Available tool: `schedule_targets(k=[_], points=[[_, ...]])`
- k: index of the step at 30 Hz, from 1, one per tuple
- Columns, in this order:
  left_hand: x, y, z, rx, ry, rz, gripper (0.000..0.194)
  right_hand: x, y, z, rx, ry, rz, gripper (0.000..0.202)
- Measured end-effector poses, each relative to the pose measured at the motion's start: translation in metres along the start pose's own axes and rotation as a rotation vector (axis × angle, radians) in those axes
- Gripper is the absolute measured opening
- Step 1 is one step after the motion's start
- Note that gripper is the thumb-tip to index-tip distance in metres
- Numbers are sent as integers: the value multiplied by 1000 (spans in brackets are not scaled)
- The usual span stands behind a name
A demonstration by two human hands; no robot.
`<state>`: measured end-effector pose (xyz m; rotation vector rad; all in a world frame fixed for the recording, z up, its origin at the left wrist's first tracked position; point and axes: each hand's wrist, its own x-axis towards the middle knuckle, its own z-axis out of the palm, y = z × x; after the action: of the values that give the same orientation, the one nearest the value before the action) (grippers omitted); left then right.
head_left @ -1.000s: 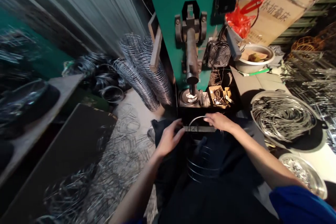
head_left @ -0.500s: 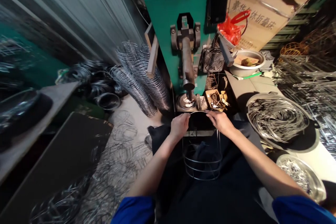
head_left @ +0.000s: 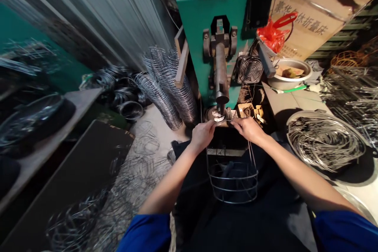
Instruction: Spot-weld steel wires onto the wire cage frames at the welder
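Observation:
A wire basket frame (head_left: pixel 234 189) hangs above my lap, its long wires rising to my fingers. My left hand (head_left: pixel 203 136) pinches the top of the frame on its left side, and my right hand (head_left: pixel 248 129) pinches it on the right. Between the two hands, the frame's top lies at the lower electrode (head_left: pixel 219 118) of a green machine (head_left: pixel 189 19). The upper electrode arm (head_left: pixel 221 75) points down just above that spot. Whether the wire touches the electrode is too small to tell.
Stacked wire rings (head_left: pixel 165 94) stand left of the machine. To the right are a round tray of bent wires (head_left: pixel 327 141), a white basin (head_left: pixel 292 82), a red plastic bag (head_left: pixel 273 37) and a small fan (head_left: pixel 250 69). Loose wire covers the floor at left.
Both hands have moved the frame's top forward to the lower electrode. The camera view has shifted left, so the machine appears further right.

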<state>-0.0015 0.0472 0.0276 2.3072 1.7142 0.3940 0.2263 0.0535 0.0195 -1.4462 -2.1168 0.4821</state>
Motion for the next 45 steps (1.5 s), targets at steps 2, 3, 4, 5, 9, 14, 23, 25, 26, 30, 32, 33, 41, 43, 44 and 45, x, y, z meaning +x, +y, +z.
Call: schedule_targets(k=[2, 3, 4, 5, 9, 14, 23, 25, 26, 30, 32, 33, 41, 43, 44, 45], points=[[4, 1, -4, 11, -17, 3, 30, 4, -2, -3, -152, -72, -37, 26], [6, 1, -6, 12, -22, 4, 30, 6, -3, -5, -207, -90, -42, 27], [7, 2, -8, 11, -22, 4, 30, 8, -4, -7, -235, -92, -40, 27], [8, 2, -10, 9, -19, 4, 30, 10, -5, -9, -247, -93, -40, 28], [11, 3, -19, -1, -18, -1, 30, 16, -7, -14, -266, -106, -53, 31], [15, 1, -23, -8, -20, 3, 32, 23, -8, -18, -303, -130, -78, 34], [17, 0, -23, 2, -37, 0, 35, 28, -11, -19, -303, -183, -49, 35], [17, 0, -23, 9, -43, 0, 35, 29, -10, -19, -302, -192, -52, 35], [17, 0, -23, 14, -45, -1, 35, 29, -10, -18, -309, -193, -53, 35], [17, -1, -21, 38, -45, -9, 34, 28, -11, -19, -343, -180, -48, 35], [18, -2, -21, 51, -45, -12, 34, 27, -13, -19, -353, -178, -38, 35], [18, -2, -20, 57, -45, -14, 34, 27, -14, -20, -354, -177, -36, 35], [9, 1, -14, 76, -49, -5, 35, 18, -15, -20, -329, -188, -33, 34], [6, 3, -13, 78, -46, -3, 35, 15, -14, -20, -314, -185, -17, 33], [5, 4, -12, 81, -41, 0, 35, 14, -14, -19, -305, -179, -16, 33], [5, 4, -12, 86, -35, 4, 35, 12, -14, -19, -297, -169, -18, 33]])
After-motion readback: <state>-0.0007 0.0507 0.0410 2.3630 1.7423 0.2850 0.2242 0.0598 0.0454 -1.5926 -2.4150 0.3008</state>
